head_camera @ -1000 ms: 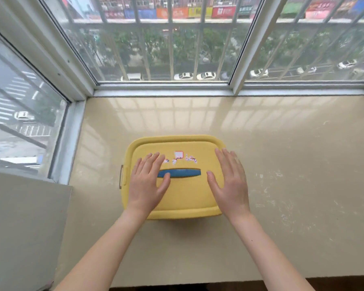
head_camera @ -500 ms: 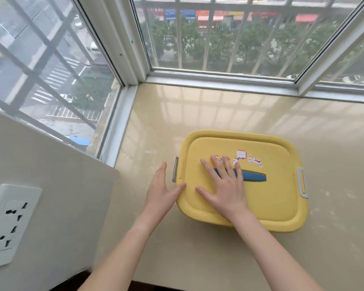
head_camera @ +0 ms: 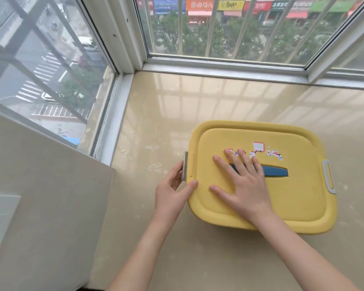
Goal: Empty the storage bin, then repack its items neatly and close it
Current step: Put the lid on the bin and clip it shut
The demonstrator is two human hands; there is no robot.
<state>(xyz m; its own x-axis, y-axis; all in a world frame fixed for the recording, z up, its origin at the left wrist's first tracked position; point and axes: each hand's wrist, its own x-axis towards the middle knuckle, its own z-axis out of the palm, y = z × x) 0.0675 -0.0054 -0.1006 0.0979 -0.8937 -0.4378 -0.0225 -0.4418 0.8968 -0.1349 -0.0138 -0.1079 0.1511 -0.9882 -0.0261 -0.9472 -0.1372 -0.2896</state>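
Pinching the grey left latch [head_camera: 185, 165] between curled fingers and a thumb laid on the rim, the left hand [head_camera: 172, 194] looks set to unclip it. The right hand [head_camera: 244, 185] lies flat, fingers spread, on the yellow lid [head_camera: 298, 196], across its blue handle [head_camera: 275, 171]. The storage bin [head_camera: 315, 225] stands closed on the glossy window ledge [head_camera: 198, 101], near the window's left corner.

If the latch gives suddenly, the bin could skid right on the smooth ledge; the flat palm probably guards against that. Lifting with the right latch [head_camera: 329, 177] still fastened would strain or twist the lid.

Count: one bin, one lid, two latches, one handle, one whole label [head_camera: 259, 147] among several torn sticker scraps, two hands. The contents are hidden.
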